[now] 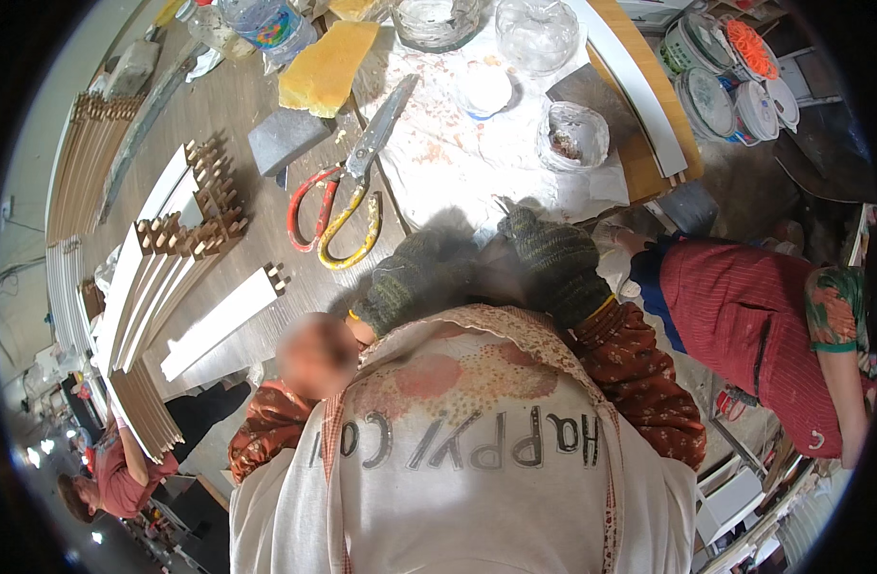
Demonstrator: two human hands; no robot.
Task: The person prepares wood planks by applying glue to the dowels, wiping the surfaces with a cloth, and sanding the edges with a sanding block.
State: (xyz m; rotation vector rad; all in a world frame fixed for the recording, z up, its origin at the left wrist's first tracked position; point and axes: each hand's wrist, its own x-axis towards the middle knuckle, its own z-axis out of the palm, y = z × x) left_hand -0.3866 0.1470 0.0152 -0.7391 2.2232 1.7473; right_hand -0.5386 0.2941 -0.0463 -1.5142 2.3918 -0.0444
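The person's right hand (556,263), in a dark green knitted glove, lies over the near edge of a stained white sheet (438,177) on the table (262,225). Its fingers are bent, and a thin grey tip (503,205) shows at the fingertips; it is too small to identify, and whether the hand grips it cannot be told. The left hand (407,279), gloved alike, is curled at the table's near side. Its fingertips sink into shadow, so one cannot tell whether it is clenched, loose or grasping something.

Scissors (367,151) with one red and one yellow handle lie just beyond the left hand, their blades apart from the sheet's middle and pointing away from the person. A white piece with wooden pegs (223,325) lies to the left of that hand. Beyond the right hand, a clear cup (574,136) with dark contents stands on the sheet.
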